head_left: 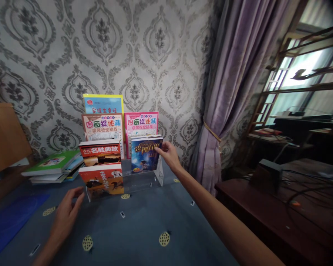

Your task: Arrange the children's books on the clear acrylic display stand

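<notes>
My right hand (168, 154) grips the upper right corner of a dark blue book (144, 157), its thumb lying on the cover. That book stands upright in the right half of a clear stepped stand (144, 183). Just left of the stand, my left hand (69, 207) is held over the tablecloth with fingers apart and nothing in them. Nearest to it is an orange-red book (104, 181) at the stand's front left. Behind this stand a red book (102, 153), a brown-framed book (104, 127) and a tall yellow-edged book (107, 103). A pink book (142, 123) rises behind the dark blue one.
Several books lie stacked under a green book (54, 163) on the left. A blue sheet (13, 218) covers the table's left front. Patterned wallpaper backs the dark tablecloth (133, 236). A purple curtain (224, 92) and a dark red cabinet (266, 207) with cables are on the right.
</notes>
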Available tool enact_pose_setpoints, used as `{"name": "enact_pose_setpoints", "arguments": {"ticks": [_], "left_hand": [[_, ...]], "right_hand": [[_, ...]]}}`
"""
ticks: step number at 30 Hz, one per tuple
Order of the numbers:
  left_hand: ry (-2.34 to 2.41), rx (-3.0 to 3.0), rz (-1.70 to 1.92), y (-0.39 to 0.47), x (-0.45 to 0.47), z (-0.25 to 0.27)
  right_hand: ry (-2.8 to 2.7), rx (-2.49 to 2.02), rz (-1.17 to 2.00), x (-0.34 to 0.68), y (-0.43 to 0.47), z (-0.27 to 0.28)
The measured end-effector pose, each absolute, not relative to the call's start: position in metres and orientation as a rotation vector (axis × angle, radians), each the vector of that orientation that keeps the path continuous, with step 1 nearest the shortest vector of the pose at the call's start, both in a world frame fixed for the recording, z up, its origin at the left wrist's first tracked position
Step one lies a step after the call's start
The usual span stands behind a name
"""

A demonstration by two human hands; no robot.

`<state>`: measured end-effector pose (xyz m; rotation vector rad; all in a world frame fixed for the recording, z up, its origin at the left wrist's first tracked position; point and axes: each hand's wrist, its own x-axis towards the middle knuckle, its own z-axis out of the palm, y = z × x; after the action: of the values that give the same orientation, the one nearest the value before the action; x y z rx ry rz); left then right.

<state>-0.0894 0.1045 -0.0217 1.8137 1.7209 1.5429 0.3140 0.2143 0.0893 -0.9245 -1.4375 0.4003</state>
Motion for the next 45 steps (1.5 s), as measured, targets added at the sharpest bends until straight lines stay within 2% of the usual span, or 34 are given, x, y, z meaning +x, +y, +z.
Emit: {"name": "enact_pose_setpoints", "arguments": {"ticks": [18,21,26,32,39,45], "left_hand": [[1.863,1.896,1.431,0.099,-0.099,-0.031],[2.154,1.934,1.227,0.098,-0.119,-0.030],[2.732,1.826,0.581,0.080,-0.161,-0.022],[2.764,1.459,0.219,0.065,-0.214,-0.016],[2.667,1.548,0.269,0.064,-0.245,-0.012],[2.555,1.715,0.801,0.050,-0.240,-0.021]], "right_hand": [[-1.263,-1.025,0.275,0.299,0.217,0.058],[-1.227,-1.079,0.293,0.293,0.211,0.055],[-1.171,-1.116,0.316,0.286,0.199,0.043],[-1.172,-1.151,0.387,0.264,0.169,-0.002],[-1.610,-1.132,0.629,0.212,0.118,-0.046],[-1.913,-0.983,0.674,0.196,0.096,-0.047]]}}
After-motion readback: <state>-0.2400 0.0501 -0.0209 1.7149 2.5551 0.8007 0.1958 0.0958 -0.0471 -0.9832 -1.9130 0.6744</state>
